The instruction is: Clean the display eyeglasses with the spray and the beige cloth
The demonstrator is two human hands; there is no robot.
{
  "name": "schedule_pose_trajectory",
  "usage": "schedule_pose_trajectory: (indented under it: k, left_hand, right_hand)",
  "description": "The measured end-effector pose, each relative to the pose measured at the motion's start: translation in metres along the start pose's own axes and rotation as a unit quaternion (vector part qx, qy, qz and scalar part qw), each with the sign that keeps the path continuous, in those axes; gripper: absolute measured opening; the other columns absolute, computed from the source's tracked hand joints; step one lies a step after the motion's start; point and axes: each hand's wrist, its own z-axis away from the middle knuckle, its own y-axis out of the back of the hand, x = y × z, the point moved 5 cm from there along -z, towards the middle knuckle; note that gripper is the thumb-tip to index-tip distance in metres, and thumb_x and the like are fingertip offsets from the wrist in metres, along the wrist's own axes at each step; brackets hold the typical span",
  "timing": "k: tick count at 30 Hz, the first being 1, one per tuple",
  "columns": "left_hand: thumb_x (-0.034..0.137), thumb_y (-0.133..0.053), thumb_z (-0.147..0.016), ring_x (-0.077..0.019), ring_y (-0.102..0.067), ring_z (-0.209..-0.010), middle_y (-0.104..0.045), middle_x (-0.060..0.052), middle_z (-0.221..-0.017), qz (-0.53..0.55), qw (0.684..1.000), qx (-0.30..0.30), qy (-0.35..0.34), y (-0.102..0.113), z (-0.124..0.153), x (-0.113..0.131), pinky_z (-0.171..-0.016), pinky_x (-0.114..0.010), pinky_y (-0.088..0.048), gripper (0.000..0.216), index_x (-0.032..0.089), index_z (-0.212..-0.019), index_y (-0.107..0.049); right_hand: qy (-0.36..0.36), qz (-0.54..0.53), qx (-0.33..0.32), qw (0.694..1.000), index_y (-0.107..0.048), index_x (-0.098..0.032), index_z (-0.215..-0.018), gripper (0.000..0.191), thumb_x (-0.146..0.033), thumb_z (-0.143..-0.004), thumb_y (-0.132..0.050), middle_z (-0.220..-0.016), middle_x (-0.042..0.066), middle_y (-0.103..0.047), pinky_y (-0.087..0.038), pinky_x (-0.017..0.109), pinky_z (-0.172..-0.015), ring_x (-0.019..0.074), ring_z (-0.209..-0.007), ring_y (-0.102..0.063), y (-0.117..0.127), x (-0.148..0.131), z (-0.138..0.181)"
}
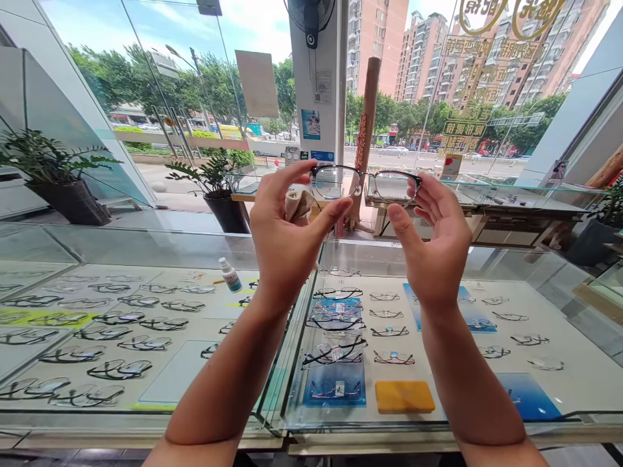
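Observation:
A pair of eyeglasses [366,174] with a dark upper rim and clear lenses is raised at about eye height, spanning the gap between my two hands. My left hand [285,227] grips its left end, with the thumb below the lens. A crumpled beige cloth [298,204] is also tucked in that hand's fingers. At the other end, my right hand [435,240] has its index fingertip against the frame's corner, its thumb lower and the other fingers curled behind. The temples are mostly hidden by the hands. Below, a small white spray bottle [230,275] stands on the glass counter.
Glass display cases [287,389] hold several rows of spectacles [120,370]. A yellow glasses case [404,396] lies at the front of the right case. Beyond are potted plants [221,178], a wooden post [368,123], another counter [525,201] and large windows facing a street.

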Motion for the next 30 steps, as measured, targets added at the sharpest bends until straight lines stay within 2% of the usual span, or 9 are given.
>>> schedule_pose_trajectory:
  k: [3,7,11,20,30]
  left_hand:
    - [0.065,-0.087,-0.091,-0.0262,-0.071,-0.113,-0.072,-0.008,-0.137,-0.027,0.999,0.046,-0.01,0.002,0.0,-0.001,-0.085,-0.039,-0.062,0.067,0.033,-0.146,-0.068]
    - [0.068,-0.087,-0.09,-0.0263,-0.071,-0.112,-0.073,-0.008,-0.137,-0.045,0.998,0.039,-0.026,0.001,-0.001,0.003,-0.084,-0.04,-0.062,0.068,0.033,-0.145,-0.069]
    - [0.068,-0.088,-0.088,-0.0265,-0.071,-0.112,-0.073,-0.009,-0.137,-0.037,0.998,0.04,-0.024,0.001,-0.001,0.002,-0.083,-0.039,-0.062,0.07,0.031,-0.144,-0.069]
    - [0.058,-0.1,-0.078,-0.026,-0.072,-0.105,-0.075,-0.009,-0.127,0.043,0.991,0.079,0.099,-0.002,0.0,-0.007,-0.078,-0.038,-0.062,0.065,0.03,-0.132,-0.076]
    - [0.052,-0.099,-0.083,-0.0255,-0.073,-0.11,-0.077,-0.009,-0.125,0.037,0.991,0.087,0.096,-0.005,-0.001,0.001,-0.077,-0.035,-0.061,0.055,0.028,-0.126,-0.075]
  right_hand:
    - [-0.015,0.006,0.01,1.0,-0.058,-0.032,-0.158,0.055,-0.049,-0.107,-0.069,-0.15,0.015,-0.069,-0.061,0.061,-0.113,0.0348,-0.137,-0.069,-0.001,0.001,0.0]
    - [-0.043,-0.016,0.012,0.999,-0.061,-0.034,-0.155,0.053,-0.05,-0.105,-0.072,-0.15,0.014,-0.069,-0.058,0.06,-0.116,0.0342,-0.136,-0.068,-0.002,0.001,-0.001]
    - [-0.037,-0.018,0.011,0.999,-0.059,-0.033,-0.157,0.055,-0.049,-0.106,-0.07,-0.151,0.014,-0.067,-0.059,0.058,-0.113,0.0354,-0.14,-0.065,-0.002,0.003,0.0]
    - [0.007,-0.02,0.058,0.998,-0.066,-0.033,-0.152,0.056,-0.051,-0.1,-0.078,-0.146,0.011,-0.072,-0.063,0.058,-0.106,0.0337,-0.131,-0.072,0.002,0.01,-0.001]
    - [0.004,-0.009,0.057,0.998,-0.066,-0.034,-0.152,0.055,-0.052,-0.101,-0.077,-0.147,0.01,-0.073,-0.064,0.059,-0.107,0.0335,-0.131,-0.072,0.006,0.008,-0.003]
